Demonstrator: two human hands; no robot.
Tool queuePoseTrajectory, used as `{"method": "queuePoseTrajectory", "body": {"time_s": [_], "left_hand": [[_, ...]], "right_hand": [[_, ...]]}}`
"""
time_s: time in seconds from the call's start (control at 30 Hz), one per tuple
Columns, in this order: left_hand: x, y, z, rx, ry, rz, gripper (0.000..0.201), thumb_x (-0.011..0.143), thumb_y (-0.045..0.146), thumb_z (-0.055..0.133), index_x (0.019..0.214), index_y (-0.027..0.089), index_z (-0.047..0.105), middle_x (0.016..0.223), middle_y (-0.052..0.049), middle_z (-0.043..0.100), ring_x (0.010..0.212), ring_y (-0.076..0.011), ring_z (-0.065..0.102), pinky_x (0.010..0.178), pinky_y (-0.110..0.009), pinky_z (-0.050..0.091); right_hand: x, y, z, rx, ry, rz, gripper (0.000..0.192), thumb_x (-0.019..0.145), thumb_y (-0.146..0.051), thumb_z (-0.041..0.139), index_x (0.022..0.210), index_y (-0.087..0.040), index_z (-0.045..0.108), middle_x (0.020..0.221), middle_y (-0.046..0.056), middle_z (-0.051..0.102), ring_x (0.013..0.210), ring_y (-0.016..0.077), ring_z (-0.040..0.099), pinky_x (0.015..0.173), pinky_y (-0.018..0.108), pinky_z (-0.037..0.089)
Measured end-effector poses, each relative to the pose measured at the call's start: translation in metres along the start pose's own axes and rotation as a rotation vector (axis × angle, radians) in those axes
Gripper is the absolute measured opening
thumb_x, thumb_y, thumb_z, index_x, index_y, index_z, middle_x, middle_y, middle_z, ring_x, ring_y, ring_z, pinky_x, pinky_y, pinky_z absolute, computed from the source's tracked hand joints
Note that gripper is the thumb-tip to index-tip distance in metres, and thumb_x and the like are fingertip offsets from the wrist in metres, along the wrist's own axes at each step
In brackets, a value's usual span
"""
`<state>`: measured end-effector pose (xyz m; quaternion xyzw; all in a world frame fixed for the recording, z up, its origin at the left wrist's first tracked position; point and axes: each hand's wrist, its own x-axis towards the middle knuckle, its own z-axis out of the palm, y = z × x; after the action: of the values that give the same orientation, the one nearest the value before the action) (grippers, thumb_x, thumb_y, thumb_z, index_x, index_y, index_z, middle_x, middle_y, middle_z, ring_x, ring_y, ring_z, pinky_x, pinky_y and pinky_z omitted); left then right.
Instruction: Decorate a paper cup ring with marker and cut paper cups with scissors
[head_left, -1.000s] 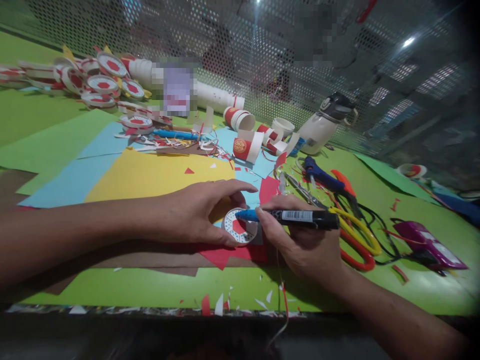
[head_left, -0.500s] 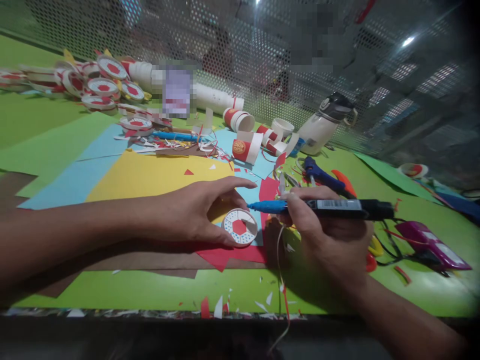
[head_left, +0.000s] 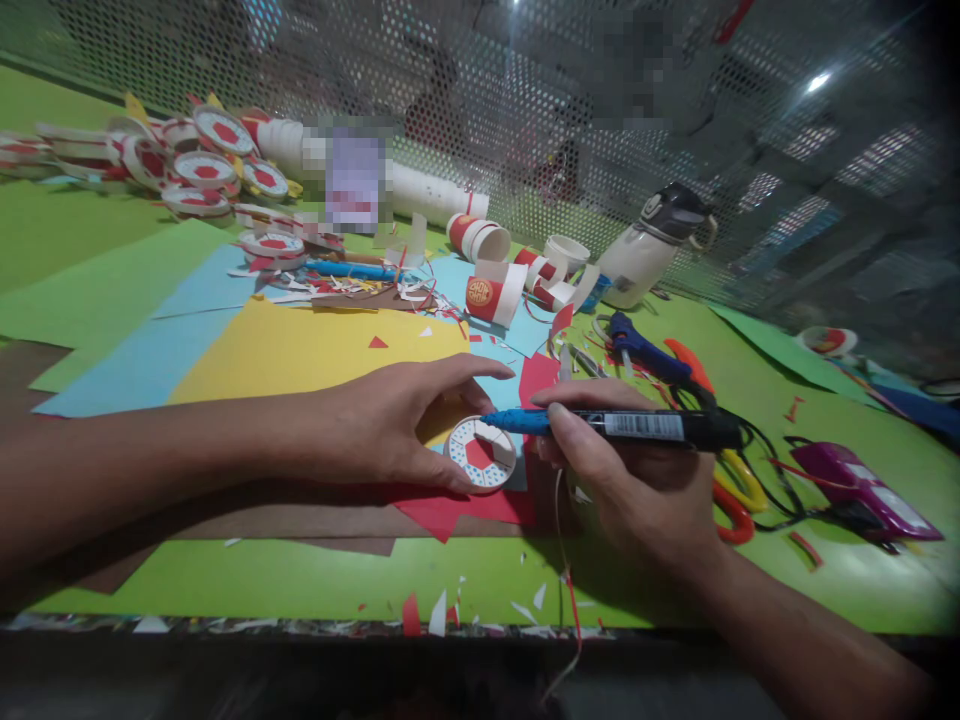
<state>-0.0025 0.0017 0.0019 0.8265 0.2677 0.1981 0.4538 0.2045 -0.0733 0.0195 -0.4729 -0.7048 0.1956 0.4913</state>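
Observation:
My left hand (head_left: 397, 430) curves around a small round paper disc (head_left: 461, 462), its thumb on the near edge and its fingers arched at the far side. The disc is white, with a red shape in the middle, dark dividing lines and blue dots around the left and lower part. My right hand (head_left: 637, 480) grips a blue-and-black marker (head_left: 637, 427). Its blue tip lies over the disc's upper edge; whether it touches cannot be made out. Coloured paper sheets, a yellow one (head_left: 315, 345) among them, lie under and behind my left hand.
Several finished-looking discs (head_left: 206, 172) pile up at the back left. Cut paper cups (head_left: 495, 295) and a bottle (head_left: 641, 250) stand behind. At right are a blue glue gun (head_left: 645, 350), orange-and-yellow-handled scissors (head_left: 731, 510) and a purple device (head_left: 862, 490). Paper scraps line the front edge.
My right hand has moved a little left, bringing the marker's tip from beside the disc's upper right to over its upper edge. My left hand and the disc look almost unmoved.

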Motion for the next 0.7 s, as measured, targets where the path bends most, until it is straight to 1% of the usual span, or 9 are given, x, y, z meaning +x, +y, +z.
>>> {"method": "queuePoseTrajectory", "body": {"time_s": [0.1, 0.17, 0.3, 0.37, 0.53, 0.7], "left_hand": [[0.0, 0.001, 0.0, -0.01, 0.004, 0.014, 0.081, 0.071, 0.029, 0.078, 0.142, 0.027, 0.038, 0.125, -0.007, 0.063, 0.117, -0.025, 0.058, 0.101, -0.04, 0.043], [0.0, 0.001, 0.0, -0.004, -0.004, 0.031, 0.08, 0.072, 0.029, 0.077, 0.141, 0.026, 0.038, 0.124, -0.006, 0.063, 0.116, -0.0245, 0.058, 0.101, -0.04, 0.043], [0.0, 0.002, 0.0, 0.026, -0.008, 0.025, 0.079, 0.072, 0.033, 0.077, 0.141, 0.026, 0.039, 0.123, -0.005, 0.063, 0.115, -0.024, 0.059, 0.098, -0.036, 0.044], [0.0, 0.003, 0.0, 0.021, 0.0, 0.013, 0.078, 0.071, 0.033, 0.077, 0.14, 0.027, 0.04, 0.123, -0.005, 0.063, 0.115, -0.0238, 0.058, 0.098, -0.036, 0.044], [0.0, 0.002, 0.0, 0.013, -0.007, 0.008, 0.079, 0.07, 0.029, 0.078, 0.139, 0.027, 0.04, 0.123, -0.004, 0.063, 0.115, -0.0232, 0.058, 0.099, -0.035, 0.043], [0.0, 0.002, 0.0, 0.024, -0.007, 0.019, 0.077, 0.072, 0.028, 0.077, 0.139, 0.027, 0.04, 0.123, -0.004, 0.063, 0.116, -0.0231, 0.058, 0.099, -0.034, 0.043]], "right_hand": [[0.001, -0.002, -0.002, -0.008, -0.036, 0.025, 0.01, 0.086, -0.017, 0.062, 0.089, -0.024, 0.069, 0.083, -0.002, 0.07, 0.07, 0.0133, 0.067, 0.069, 0.027, 0.056], [0.002, -0.002, -0.002, -0.004, -0.059, 0.05, 0.008, 0.086, -0.018, 0.062, 0.086, -0.024, 0.068, 0.08, -0.001, 0.069, 0.069, 0.0139, 0.067, 0.065, 0.027, 0.056], [0.004, 0.0, 0.002, 0.1, -0.139, 0.125, 0.008, 0.088, -0.022, 0.061, 0.083, -0.021, 0.067, 0.063, -0.003, 0.064, 0.047, 0.0107, 0.059, 0.048, 0.023, 0.051], [0.004, 0.0, 0.005, 0.143, -0.125, 0.146, 0.008, 0.088, -0.022, 0.061, 0.083, -0.021, 0.067, 0.06, -0.004, 0.063, 0.041, 0.0088, 0.056, 0.044, 0.021, 0.049], [0.004, -0.001, 0.009, 0.149, -0.076, 0.14, 0.005, 0.085, -0.02, 0.064, 0.082, -0.02, 0.067, 0.062, -0.004, 0.065, 0.042, 0.0071, 0.056, 0.042, 0.018, 0.047], [0.005, -0.002, 0.009, 0.074, -0.057, 0.124, 0.005, 0.082, -0.016, 0.065, 0.08, -0.02, 0.067, 0.065, -0.004, 0.068, 0.056, 0.0097, 0.065, 0.051, 0.017, 0.053]]}}
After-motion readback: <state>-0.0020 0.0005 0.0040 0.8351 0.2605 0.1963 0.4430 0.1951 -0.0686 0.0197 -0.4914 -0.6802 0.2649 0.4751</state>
